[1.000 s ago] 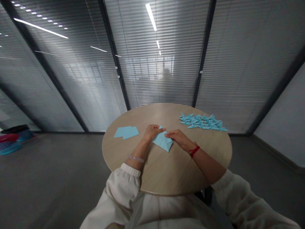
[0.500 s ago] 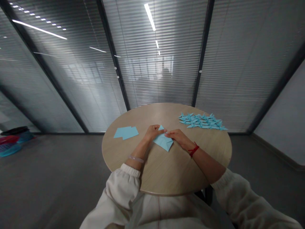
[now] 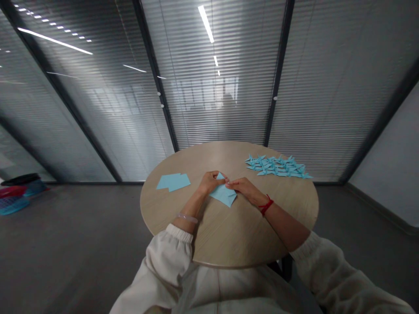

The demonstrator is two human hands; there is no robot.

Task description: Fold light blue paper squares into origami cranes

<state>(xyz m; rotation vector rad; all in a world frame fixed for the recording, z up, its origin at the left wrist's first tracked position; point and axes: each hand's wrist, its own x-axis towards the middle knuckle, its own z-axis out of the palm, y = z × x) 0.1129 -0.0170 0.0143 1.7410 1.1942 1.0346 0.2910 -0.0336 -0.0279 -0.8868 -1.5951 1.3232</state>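
Note:
A light blue, partly folded sheet of paper point(image 3: 224, 195) lies on the round wooden table point(image 3: 229, 231) in front of me. My left hand point(image 3: 209, 180) pinches its upper left edge. My right hand point(image 3: 244, 188) pinches the fold at its top right, fingertips almost meeting those of the left hand. Both hands rest on the tabletop with fingers closed on the paper. A red cord circles my right wrist and a clear band my left.
Flat blue paper sheets point(image 3: 173, 181) lie on the table's left side. Several folded blue paper figures point(image 3: 277, 167) lie in rows at the far right. Glass walls with blinds stand behind the table. Coloured baskets point(image 3: 15, 192) sit on the floor at far left.
The folded paper has shifted slightly up and left under my fingers. Both hands stay at its top edge, fingertips a little closer together.

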